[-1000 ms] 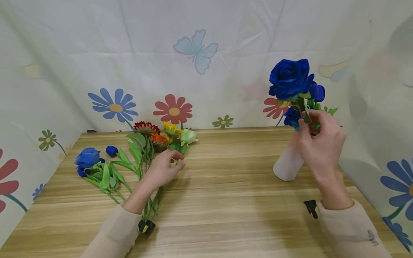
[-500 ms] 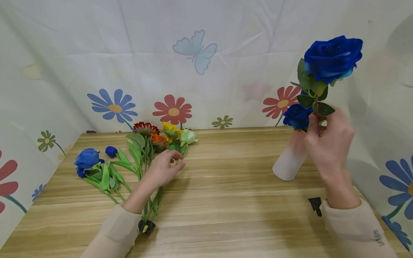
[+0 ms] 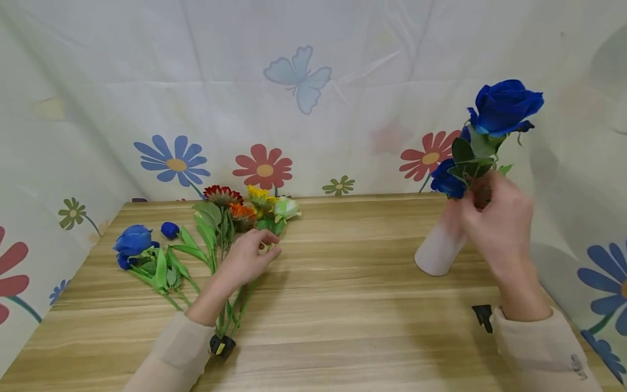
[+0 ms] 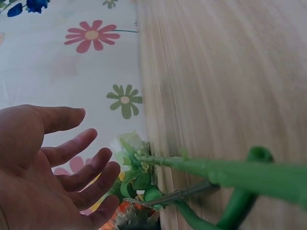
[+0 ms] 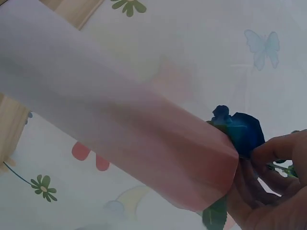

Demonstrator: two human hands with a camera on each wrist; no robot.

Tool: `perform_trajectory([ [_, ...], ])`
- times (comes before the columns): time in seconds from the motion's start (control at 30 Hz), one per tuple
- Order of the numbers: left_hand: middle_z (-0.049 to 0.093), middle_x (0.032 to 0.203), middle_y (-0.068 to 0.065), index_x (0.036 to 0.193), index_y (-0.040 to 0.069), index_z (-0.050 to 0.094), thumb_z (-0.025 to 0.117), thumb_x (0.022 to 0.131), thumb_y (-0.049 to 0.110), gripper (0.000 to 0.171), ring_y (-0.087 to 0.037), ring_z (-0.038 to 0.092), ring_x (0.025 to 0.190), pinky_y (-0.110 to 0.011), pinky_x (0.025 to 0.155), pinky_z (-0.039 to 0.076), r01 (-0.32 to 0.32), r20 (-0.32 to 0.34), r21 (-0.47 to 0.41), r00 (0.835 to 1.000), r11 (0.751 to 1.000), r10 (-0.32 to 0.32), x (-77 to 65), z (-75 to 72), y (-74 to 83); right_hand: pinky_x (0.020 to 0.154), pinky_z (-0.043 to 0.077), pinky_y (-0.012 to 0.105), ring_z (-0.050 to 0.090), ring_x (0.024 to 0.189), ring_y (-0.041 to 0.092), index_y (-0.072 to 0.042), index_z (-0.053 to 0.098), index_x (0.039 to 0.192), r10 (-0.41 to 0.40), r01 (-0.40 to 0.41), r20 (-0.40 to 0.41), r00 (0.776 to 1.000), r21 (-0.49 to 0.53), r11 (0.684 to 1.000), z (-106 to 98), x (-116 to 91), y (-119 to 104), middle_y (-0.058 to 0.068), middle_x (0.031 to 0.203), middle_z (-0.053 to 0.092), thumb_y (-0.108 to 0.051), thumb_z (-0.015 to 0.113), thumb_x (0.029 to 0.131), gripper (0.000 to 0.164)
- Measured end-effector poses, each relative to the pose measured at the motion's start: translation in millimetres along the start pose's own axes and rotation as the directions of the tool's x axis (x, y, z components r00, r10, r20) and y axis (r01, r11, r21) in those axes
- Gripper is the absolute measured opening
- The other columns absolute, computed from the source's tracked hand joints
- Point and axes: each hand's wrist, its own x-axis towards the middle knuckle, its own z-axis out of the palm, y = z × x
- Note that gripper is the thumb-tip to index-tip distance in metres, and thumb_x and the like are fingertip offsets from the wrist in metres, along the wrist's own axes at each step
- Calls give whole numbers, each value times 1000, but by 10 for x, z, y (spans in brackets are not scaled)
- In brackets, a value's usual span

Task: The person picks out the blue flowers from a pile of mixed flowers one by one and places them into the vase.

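At the right of the head view, my right hand pinches a large blue rose by its stem, just above the mouth of a white-and-pink vase. A second, smaller-looking blue rose leans out of the vase. In the right wrist view, the fingers of my right hand are at the rim of the vase; the stem's lower end is hidden. My left hand hovers over a bundle of flower stems, fingers loosely bent, and the left wrist view shows nothing in its palm.
On the left of the wooden table lie a red flower, an orange flower, a yellow flower, a pale green rose and blue flowers. A patterned cloth stands behind the table.
My right hand has carried the large blue rose to the right and raised it, then lowered it slightly toward the vase. My left hand has stayed in place.
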Motion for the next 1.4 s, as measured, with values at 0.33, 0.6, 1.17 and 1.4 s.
perform_trajectory([
  [0.33,67,119,-16,121,4,69,68,101,23,28,-35,61,109,-50,90,50,6,6,-6,1000,1000,-6,-12,9,3,73,43,5,57,87,5,3,62,130,35,-21,-99,994,141,990,-12,24,-85,21,115,65,-17,66,95,40],
  [0.6,67,119,-17,122,4,69,67,101,24,29,-35,61,110,-51,91,51,8,8,-16,1000,1000,-8,-13,26,-17,76,39,2,58,87,7,12,66,114,-38,56,-186,982,93,994,-11,89,-118,26,104,68,-6,59,97,25],
  [1.17,67,120,-18,122,3,68,66,102,23,29,-35,61,109,-51,90,51,-7,17,-17,1000,1000,7,-18,9,-10,68,29,4,66,76,47,14,67,100,19,-18,24,1000,-41,999,-91,72,-87,31,92,69,3,60,89,18],
  [1.4,67,120,-17,121,4,69,67,102,23,28,-35,62,109,-51,91,51,-11,16,-13,1000,1000,11,-17,13,-13,70,32,-2,69,82,38,11,67,115,78,-79,25,997,22,997,-147,66,-105,28,104,71,-1,64,90,29],
])
